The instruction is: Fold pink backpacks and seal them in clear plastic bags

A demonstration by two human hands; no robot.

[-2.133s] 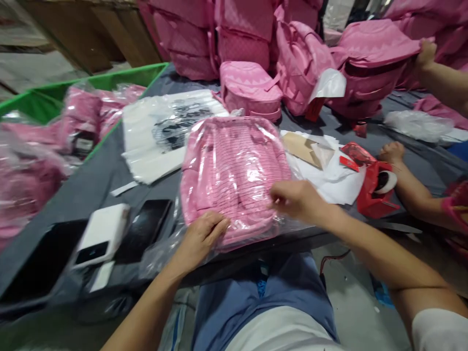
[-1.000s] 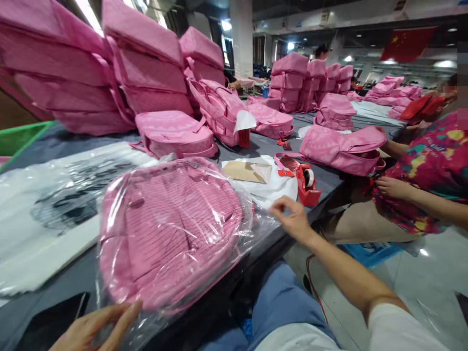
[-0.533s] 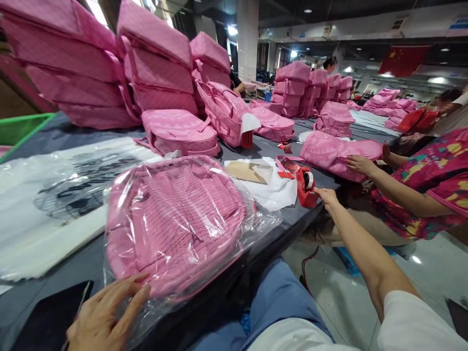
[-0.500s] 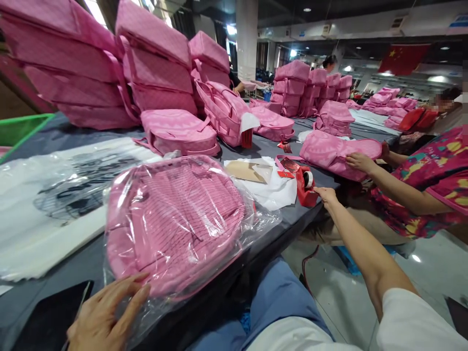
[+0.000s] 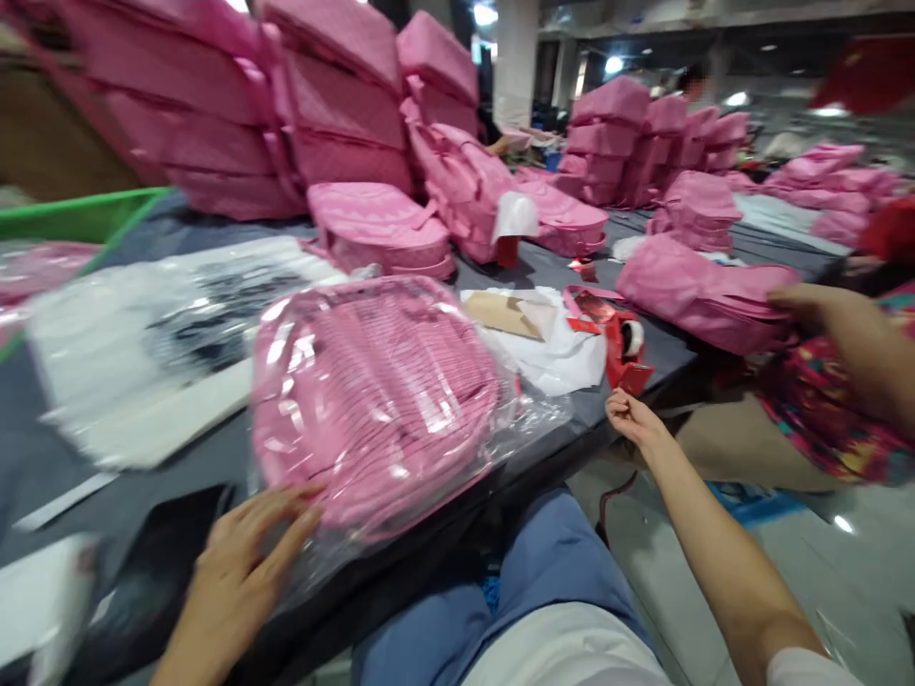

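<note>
A pink backpack [image 5: 372,410] in a clear plastic bag [image 5: 533,419] lies flat on the dark table in front of me. My left hand [image 5: 250,553] rests with fingers apart on the bag's near left corner. To the right, at the table edge, my right hand [image 5: 633,419] has its fingers pinched together just below a red tape dispenser [image 5: 623,357] with a white-cored roll. Whatever is between those fingertips is too small to make out.
Stacked pink backpacks [image 5: 343,114] line the back. White plastic bags [image 5: 143,343] lie left, beyond a dark phone-like slab [image 5: 161,562]. Paper and cardboard [image 5: 504,314] sit by the dispenser. At right, a co-worker's arm [image 5: 850,333] reaches to another pink backpack [image 5: 707,291].
My right hand has drawn back a little from the dispenser toward me, fingers now curled into a pinch. My left hand stays at the bag's corner. The view has shifted.
</note>
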